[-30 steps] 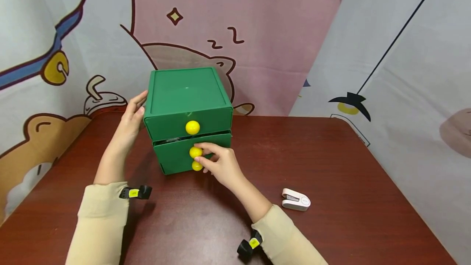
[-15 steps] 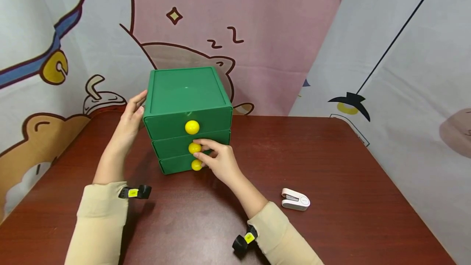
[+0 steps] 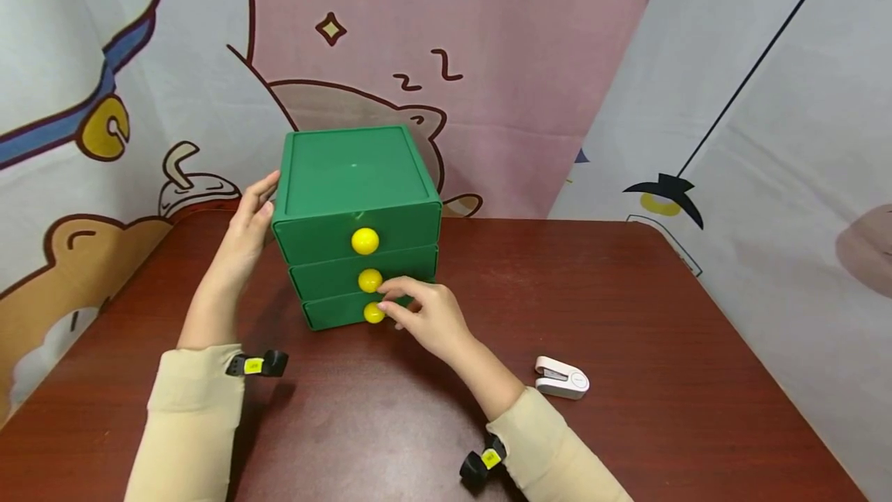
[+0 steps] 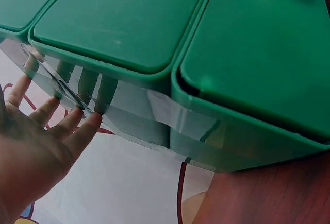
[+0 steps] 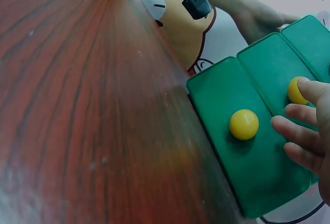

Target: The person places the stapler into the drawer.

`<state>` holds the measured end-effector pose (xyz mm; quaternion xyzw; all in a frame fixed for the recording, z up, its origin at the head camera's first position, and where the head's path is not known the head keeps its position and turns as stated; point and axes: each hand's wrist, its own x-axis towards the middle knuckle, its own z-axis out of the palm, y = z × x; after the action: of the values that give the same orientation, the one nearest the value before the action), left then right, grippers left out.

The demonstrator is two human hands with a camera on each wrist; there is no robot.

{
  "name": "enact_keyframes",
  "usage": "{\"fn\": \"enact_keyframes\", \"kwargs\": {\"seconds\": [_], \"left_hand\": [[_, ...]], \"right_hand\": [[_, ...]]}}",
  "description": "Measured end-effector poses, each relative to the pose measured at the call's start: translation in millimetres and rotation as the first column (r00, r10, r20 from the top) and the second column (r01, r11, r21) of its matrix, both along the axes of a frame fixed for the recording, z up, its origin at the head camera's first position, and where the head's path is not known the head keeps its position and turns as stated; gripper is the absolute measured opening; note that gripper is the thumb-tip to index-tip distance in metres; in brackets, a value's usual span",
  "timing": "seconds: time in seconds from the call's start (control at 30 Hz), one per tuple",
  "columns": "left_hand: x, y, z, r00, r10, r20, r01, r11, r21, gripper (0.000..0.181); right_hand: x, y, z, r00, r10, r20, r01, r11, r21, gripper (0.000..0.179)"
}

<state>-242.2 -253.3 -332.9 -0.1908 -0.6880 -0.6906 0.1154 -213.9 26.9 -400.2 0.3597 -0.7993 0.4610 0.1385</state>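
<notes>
A green three-drawer box (image 3: 351, 169) stands on the table, each drawer front with a round yellow knob. All three fronts sit flush. My left hand (image 3: 245, 235) lies along the box's left side; in the left wrist view its straight, spread fingers (image 4: 77, 126) touch the clear side wall. My right hand (image 3: 432, 320) is at the front, just right of the middle knob (image 3: 369, 280) and bottom knob (image 3: 374, 312). Its thumb and fingers are loosely bent and apart, with nothing between them. In the right wrist view the thumb (image 5: 309, 86) overlaps the middle knob's edge.
A small white stapler (image 3: 561, 378) lies on the dark red-brown table (image 3: 627, 308), to the right of my right forearm. Behind the table hangs a cartoon-printed cloth (image 3: 523, 84). Black wrist cameras (image 3: 258, 365) are strapped over both sleeves.
The middle drawer, which stuck out a second ago, has gone in flush. My right hand has let go of its knob and drawn back slightly right and down. The left hand stays put.
</notes>
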Motion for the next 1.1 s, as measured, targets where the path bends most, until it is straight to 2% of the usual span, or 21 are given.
{"fn": "enact_keyframes", "kwargs": {"seconds": [0.1, 0.27, 0.4, 0.53, 0.77, 0.9, 1.1], "left_hand": [[-0.1, 0.0, 0.1, 1.000, -0.005, -0.006, 0.005, 1.000, 0.000, 0.052], [-0.7, 0.9, -0.6, 1.000, -0.017, -0.015, 0.017, 1.000, 0.009, 0.053], [-0.4, 1.4, -0.5, 1.000, -0.020, -0.014, 0.020, 1.000, 0.019, 0.053], [-1.3, 1.0, -0.4, 1.000, -0.019, -0.017, 0.020, 1.000, 0.019, 0.053], [0.4, 1.0, -0.2, 1.000, -0.008, -0.004, 0.008, 1.000, 0.026, 0.053], [0.1, 0.3, -0.8, 1.000, -0.006, -0.005, 0.006, 1.000, 0.022, 0.054], [-1.4, 0.4, -1.3, 0.999, -0.022, -0.025, 0.022, 1.000, 0.018, 0.054]], "right_hand": [[-1.8, 1, -3.0, 0.998, -0.016, 0.058, 0.013, 0.999, 0.044, 0.022], [-6.0, 1, -9.1, 0.985, -0.082, 0.151, 0.055, 0.983, 0.173, 0.029], [-9.8, -3, -14.1, 0.978, -0.097, 0.186, 0.055, 0.974, 0.219, 0.031], [-12.5, -8, -17.3, 0.968, -0.088, 0.236, 0.038, 0.977, 0.210, 0.031], [-14.4, -13, -23.2, 0.935, -0.054, 0.351, 0.002, 0.989, 0.147, 0.027], [-14.2, -14, -26.0, 0.936, -0.047, 0.349, 0.009, 0.994, 0.110, 0.026], [-8.0, -9, -24.3, 0.942, -0.032, 0.335, -0.008, 0.993, 0.118, 0.023]]}}
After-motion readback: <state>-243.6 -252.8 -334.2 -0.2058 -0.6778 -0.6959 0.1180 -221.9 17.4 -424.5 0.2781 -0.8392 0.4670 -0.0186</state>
